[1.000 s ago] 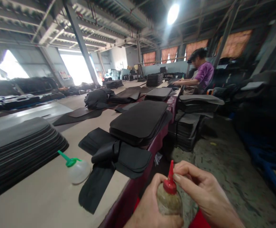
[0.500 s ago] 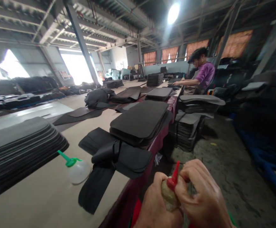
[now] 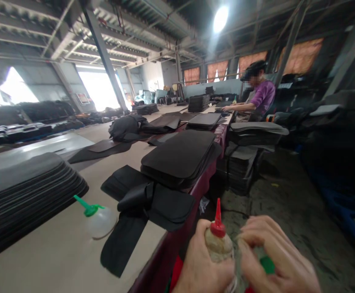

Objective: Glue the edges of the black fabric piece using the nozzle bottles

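My left hand is wrapped round a squeeze bottle with a yellowish, stained body and a pointed red nozzle. The nozzle points upward. To the right of the bottle, a little apart from it, is my right hand. Its thumb and forefinger are pinched together, and whatever may be between them is too small to make out. On the table to the left stands a second squeeze bottle, whitish and translucent with a green nozzle. Dark folded flat pieces lie beside it.
A stack of black rounded sheets sits near the table edge. A larger stack fills the table's left side. Bundled sheets stand on the floor to the right. A person in purple works farther along the table.
My right hand has come off the red nozzle and moved right, away from the bottle. The bottle in my left hand now stands more upright, its nozzle fully in view.
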`<state>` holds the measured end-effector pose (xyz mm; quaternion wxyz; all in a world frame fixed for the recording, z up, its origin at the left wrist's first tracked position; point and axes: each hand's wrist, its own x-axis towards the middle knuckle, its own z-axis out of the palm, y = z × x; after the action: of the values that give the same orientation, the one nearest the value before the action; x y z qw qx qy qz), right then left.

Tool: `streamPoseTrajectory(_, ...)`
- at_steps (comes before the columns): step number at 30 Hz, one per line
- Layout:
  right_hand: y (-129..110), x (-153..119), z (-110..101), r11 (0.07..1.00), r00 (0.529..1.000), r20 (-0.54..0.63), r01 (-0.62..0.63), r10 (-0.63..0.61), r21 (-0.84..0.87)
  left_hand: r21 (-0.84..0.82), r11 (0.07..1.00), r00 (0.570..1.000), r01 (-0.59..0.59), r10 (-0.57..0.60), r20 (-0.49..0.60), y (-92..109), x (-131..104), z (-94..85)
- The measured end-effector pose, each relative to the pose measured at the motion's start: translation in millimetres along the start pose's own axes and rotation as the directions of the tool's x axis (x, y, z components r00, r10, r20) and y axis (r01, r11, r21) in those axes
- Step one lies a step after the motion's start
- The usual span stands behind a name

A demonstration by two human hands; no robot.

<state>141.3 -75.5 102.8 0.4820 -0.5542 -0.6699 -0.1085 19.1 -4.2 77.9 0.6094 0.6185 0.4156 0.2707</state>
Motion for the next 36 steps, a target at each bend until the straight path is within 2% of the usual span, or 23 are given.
streamPoseTrajectory(3,27,0,-1,0.985,0.973,0.174,-0.164,0.153,0.052,-0.042,0.998,0.998,-0.047,0.048,0.026,-5,1,-1.3)
streamPoseTrajectory(6,44,-9,7,0.952,0.953,0.171,-0.275,0.251,0.136,-0.042,0.999,1.0,-0.028,0.028,-0.002,-12,4,-0.5)
streamPoseTrajectory(9,43,-15,10,0.883,0.931,0.107,-0.364,0.348,0.298,-0.031,0.999,0.999,-0.012,0.011,-0.033,-19,7,2.0)
streamPoseTrajectory(13,31,-7,9,0.776,0.845,0.165,-0.533,0.509,0.337,0.012,0.999,0.997,-0.038,0.038,-0.068,-20,9,5.3)
streamPoseTrajectory(15,29,-2,11,0.765,0.835,0.193,-0.55,0.515,0.336,0.044,0.998,0.996,-0.047,0.05,-0.078,-16,9,7.1)
streamPoseTrajectory(18,28,3,17,0.764,0.844,0.255,-0.536,0.472,0.358,0.171,0.985,0.993,-0.03,0.048,-0.104,-10,7,10.5)
streamPoseTrajectory(22,23,5,19,0.716,0.807,0.294,-0.591,0.512,0.373,0.332,0.942,0.986,0.045,0.011,-0.164,-6,4,14.0)
streamPoseTrajectory(29,17,12,14,0.631,0.75,0.304,-0.66,0.587,0.409,0.365,0.931,0.979,0.016,0.06,-0.194,-10,2,16.1)
streamPoseTrajectory(36,15,12,12,0.598,0.739,0.328,-0.671,0.589,0.439,0.371,0.928,0.99,0.041,0.012,-0.139,-6,0,14.3)
